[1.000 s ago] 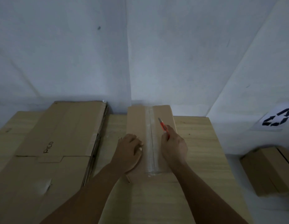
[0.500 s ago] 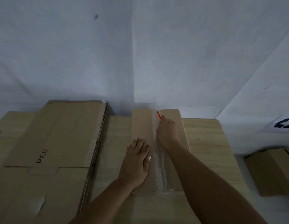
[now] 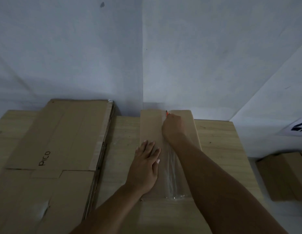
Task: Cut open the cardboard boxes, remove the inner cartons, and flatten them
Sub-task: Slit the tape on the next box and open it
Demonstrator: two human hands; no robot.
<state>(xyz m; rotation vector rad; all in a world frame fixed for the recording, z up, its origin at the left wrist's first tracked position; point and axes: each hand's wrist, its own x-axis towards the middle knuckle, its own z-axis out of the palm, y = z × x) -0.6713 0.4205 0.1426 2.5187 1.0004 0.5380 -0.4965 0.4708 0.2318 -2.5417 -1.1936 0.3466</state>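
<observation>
Dim light falls on pale grey-white walls [image 3: 79, 56] meeting at a corner behind the light wooden surface [image 3: 219, 142]; a pale floor [image 3: 258, 210] lies at right.

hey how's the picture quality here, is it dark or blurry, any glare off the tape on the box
Head view: dim and soft, colours muted. Clear tape on the box shows pale streaky glare. Wide-angle lens bends the table edges. The cutter tip is tiny, barely readable.

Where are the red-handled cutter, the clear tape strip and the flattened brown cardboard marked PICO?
red-handled cutter [image 3: 166, 113]: head view, tip above the fist.
clear tape strip [image 3: 172, 174]: head view, its middle.
flattened brown cardboard marked PICO [image 3: 69, 132]: head view, top panel.
</observation>
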